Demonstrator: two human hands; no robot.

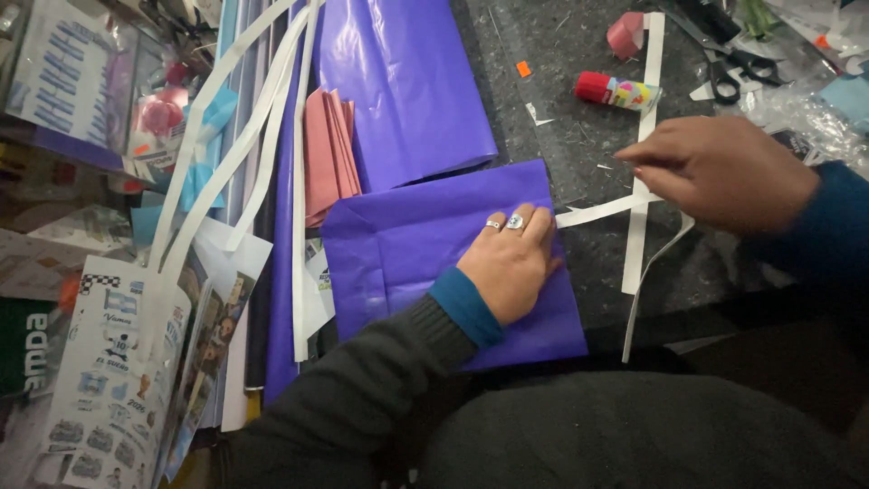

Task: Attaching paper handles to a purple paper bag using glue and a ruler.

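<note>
A head-camera view looked down on a dark speckled bench (579, 136) crowded with craft paper. Along the left edge lay printed sheets (109, 380) and packets, then long white paper strips (262, 118) running toward the far edge, and a fan of pink folded paper (328, 154). A large purple sheet (407, 81) stretched toward the far edge. Near the front edge lay a folded purple sheet (407, 244), already creased flat; the left hand (509, 263) pressed on its right side, fingers together and flat, two rings showing. To the right, the right hand (724, 172) hovered over crossed white strips (638, 208), its fingertips drawn together at one strip, though whether they actually pinched it could not be told. The strips looked cut but not yet glued on. At the far right corner sat a red-capped glue stick (617, 91), a pink tape roll (625, 34) and scissors (729, 68). Bare bench showed only between the two hands and around the glue stick; elsewhere room was tight.
</note>
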